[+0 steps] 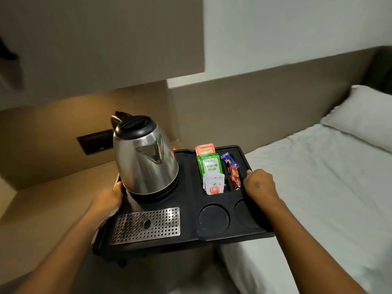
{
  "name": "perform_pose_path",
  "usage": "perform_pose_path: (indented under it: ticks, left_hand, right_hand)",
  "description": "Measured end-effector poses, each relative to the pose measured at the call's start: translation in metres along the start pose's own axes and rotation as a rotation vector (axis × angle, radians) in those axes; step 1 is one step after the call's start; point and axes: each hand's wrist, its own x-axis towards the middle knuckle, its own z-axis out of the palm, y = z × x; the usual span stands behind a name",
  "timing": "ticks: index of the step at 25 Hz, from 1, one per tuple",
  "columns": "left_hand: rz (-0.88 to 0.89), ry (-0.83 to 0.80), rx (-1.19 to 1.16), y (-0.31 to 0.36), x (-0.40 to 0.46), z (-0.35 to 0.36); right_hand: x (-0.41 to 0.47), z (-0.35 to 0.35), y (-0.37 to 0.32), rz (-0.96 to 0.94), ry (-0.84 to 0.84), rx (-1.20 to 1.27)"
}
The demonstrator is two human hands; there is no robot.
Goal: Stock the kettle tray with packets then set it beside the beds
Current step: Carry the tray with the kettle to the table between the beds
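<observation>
I hold a black kettle tray (191,221) in the air between a bedside surface and a bed. My left hand (108,201) grips its left edge and my right hand (259,183) grips its right edge. A steel kettle (145,158) with a black lid stands on the tray's left half, behind a perforated metal drip plate (146,224). Upright in the slots on the right are an orange packet (204,149), green tea packets (210,165), white sachets (213,184) and red and blue wrapped snacks (233,170). Two round cup recesses (214,217) are bare.
A beige bedside surface (53,200) lies left of and below the tray, with a dark wall socket panel (95,141) behind it. A bed (318,187) with white sheets and a pillow (364,115) fills the right side, against a padded headboard.
</observation>
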Motion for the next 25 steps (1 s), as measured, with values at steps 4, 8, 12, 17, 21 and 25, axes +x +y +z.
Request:
perform_pose_path:
  ticks: [4, 8, 12, 17, 21, 25]
  left_hand:
    - [0.296, -0.079, -0.001, 0.13, -0.079, 0.108]
    - [0.507, -0.264, 0.123, 0.274, -0.162, 0.217]
    - [0.746, -0.375, 0.16, 0.42, -0.261, 0.334]
    - [0.98, -0.52, 0.241, 0.579, -0.374, 0.501]
    - [1.051, -0.658, 0.242, 0.704, -0.445, 0.639]
    - [1.141, -0.665, 0.266, 0.835, -0.502, 0.756]
  right_hand:
    - [0.004, -0.146, 0.146, 0.173, 0.157, 0.02]
    - [-0.002, -0.276, 0.276, 0.389, 0.351, 0.032]
    - [-0.003, -0.392, 0.406, 0.564, 0.572, 0.032]
    - [0.023, -0.506, 0.56, 0.775, 0.761, -0.01]
    - [0.09, -0.583, 0.674, 0.885, 0.818, -0.043]
    - [0.182, -0.656, 0.774, 0.953, 0.84, 0.016]
